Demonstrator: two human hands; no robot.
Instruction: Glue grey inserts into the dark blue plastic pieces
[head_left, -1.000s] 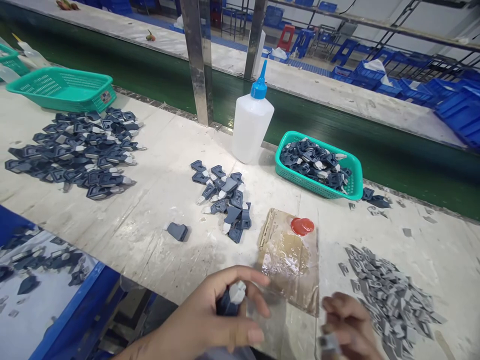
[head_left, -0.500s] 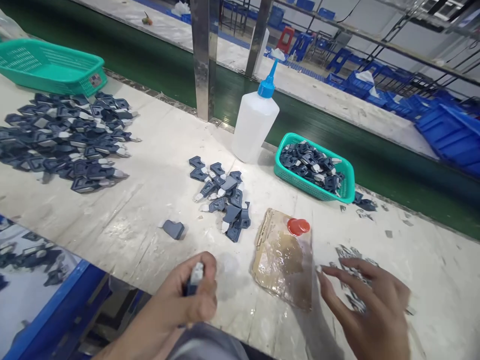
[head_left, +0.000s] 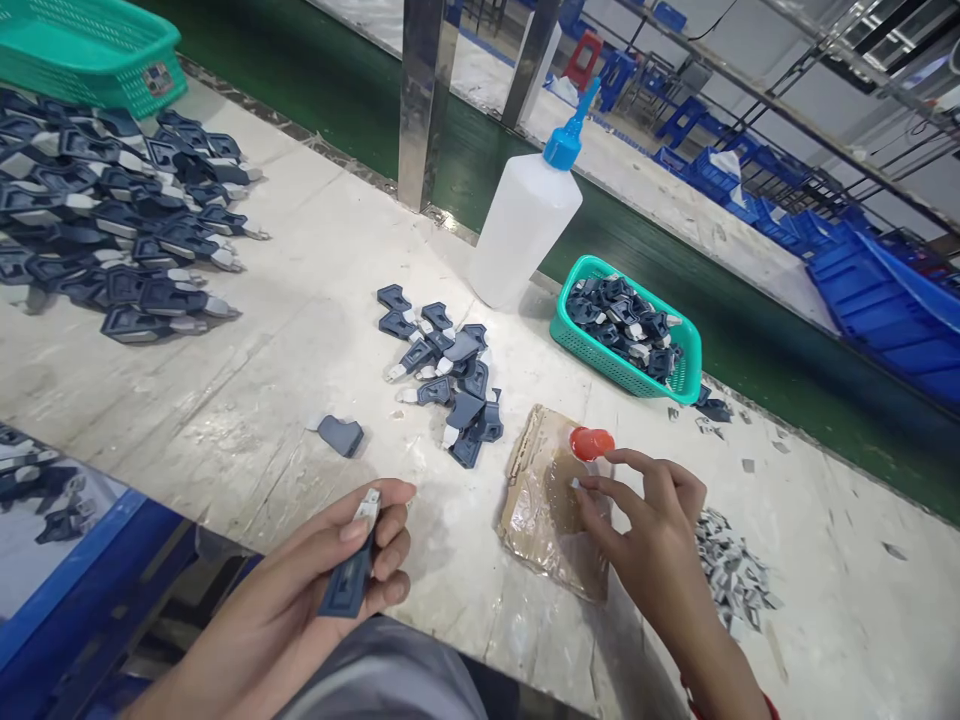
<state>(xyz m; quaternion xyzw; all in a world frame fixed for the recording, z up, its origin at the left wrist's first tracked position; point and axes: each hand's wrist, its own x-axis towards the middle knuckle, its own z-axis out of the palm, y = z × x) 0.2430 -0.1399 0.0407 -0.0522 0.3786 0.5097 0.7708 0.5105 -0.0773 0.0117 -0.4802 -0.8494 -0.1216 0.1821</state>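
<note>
The left hand (head_left: 330, 580) is closed around a dark blue plastic part (head_left: 351, 570) with a white tip, fingers curled over it and thumb along its top, held low at the near edge of the worktable (head_left: 247, 400). The right hand (head_left: 645, 530) pinches a tiny pale piece (head_left: 576, 484) between thumb and forefinger over a glossy, glue-stained brown card (head_left: 551, 510), just below a red cap (head_left: 590, 442) lying on that card.

The worktable is a worn, scratched white surface with a green conveyor belt (head_left: 637, 240) running along its far side and a steel post (head_left: 422, 100) rising at its back edge. Blue crates (head_left: 885, 310) and stools fill the room beyond.

Around the hands: a heap of small grey pieces (head_left: 731, 570) just right of the right wrist, a small cluster of blue parts (head_left: 446, 375) ahead, one lone blue part (head_left: 340, 435) near the left hand, a white squeeze bottle (head_left: 525, 230) with a blue nozzle, a teal basket (head_left: 686, 365) of parts beside it, and a large pile of parts (head_left: 112, 240) at far left, near a second teal basket (head_left: 90, 50).
</note>
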